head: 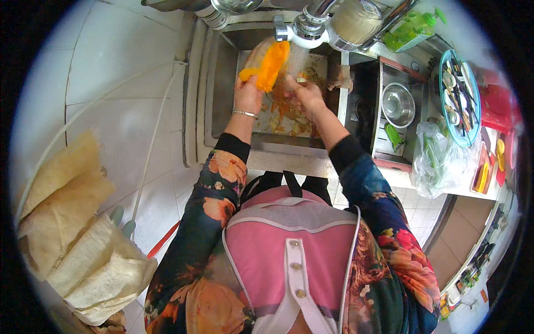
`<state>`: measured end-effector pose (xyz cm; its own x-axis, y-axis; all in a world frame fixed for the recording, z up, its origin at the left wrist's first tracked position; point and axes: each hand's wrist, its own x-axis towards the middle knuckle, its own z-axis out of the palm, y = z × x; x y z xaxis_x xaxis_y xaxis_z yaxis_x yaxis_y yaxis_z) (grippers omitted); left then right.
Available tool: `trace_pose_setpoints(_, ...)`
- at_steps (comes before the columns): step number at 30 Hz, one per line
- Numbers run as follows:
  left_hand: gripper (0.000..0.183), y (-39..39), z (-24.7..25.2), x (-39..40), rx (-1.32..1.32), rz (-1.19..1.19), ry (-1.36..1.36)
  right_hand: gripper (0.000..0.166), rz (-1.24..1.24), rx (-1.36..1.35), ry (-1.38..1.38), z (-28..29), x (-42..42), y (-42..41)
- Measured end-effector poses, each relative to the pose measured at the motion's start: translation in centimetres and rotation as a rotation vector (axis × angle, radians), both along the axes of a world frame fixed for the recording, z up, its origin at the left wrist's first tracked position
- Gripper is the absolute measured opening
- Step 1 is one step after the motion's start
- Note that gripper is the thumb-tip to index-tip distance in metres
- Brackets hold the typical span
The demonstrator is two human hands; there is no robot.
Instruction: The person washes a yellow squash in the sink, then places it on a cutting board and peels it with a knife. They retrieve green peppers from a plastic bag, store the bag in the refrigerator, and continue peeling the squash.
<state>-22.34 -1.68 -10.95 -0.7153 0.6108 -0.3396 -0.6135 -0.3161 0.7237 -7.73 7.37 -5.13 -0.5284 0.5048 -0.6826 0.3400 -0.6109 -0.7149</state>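
Observation:
My left hand (248,95), with a bracelet at its wrist, grips a piece of orange-fleshed squash (273,67) over the left sink basin (217,100). The squash has a tan outer side, facing left. Just to its right, my right hand (308,97) is blurred, with curled fingers and a small pale thing (301,79) at their tips. I cannot tell whether that hand holds it. Water (298,60) runs from the chrome and white tap (309,31) between the squash and the right hand. Orange and pale scraps (288,112) cover the basin floor below.
A second basin (362,108) on the right holds a rack with a metal bowl (398,104) and a green tool (393,135). Beyond are a plastic bag (436,160) and a blue utensil basket (459,140). A green bottle (411,31) stands behind. Cloths (83,250) hang at left.

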Motion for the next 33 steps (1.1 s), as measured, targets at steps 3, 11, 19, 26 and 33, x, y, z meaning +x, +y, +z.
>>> trace_pose_setpoints(3, 0.040, 0.5, 1.2, 1.7, -0.015, -0.053, 0.105, 0.023, 0.018, -0.239, -0.060, -3.1, -3.4, 0.4)
trace_pose_setpoints(11, 0.052, -0.8, 3.1, 2.4, -0.022, -0.172, 0.140, 0.011, 0.064, -0.217, 0.067, -2.1, -3.5, -1.4)
trace_pose_setpoints(19, 0.050, -0.5, 3.0, 2.2, 0.016, -0.113, 0.150, 0.013, 0.055, -0.267, 0.135, -3.2, -2.8, -0.2)
trace_pose_setpoints(26, 0.039, -1.3, 0.7, 0.1, 0.131, -0.123, -0.143, 0.028, 0.253, 0.201, -0.241, -7.4, 1.1, 1.3)
trace_pose_setpoints(33, 0.041, -2.4, 1.7, 1.0, 0.173, -0.223, -0.240, 0.053, -0.055, -0.084, 0.023, -3.3, -2.4, 1.5)
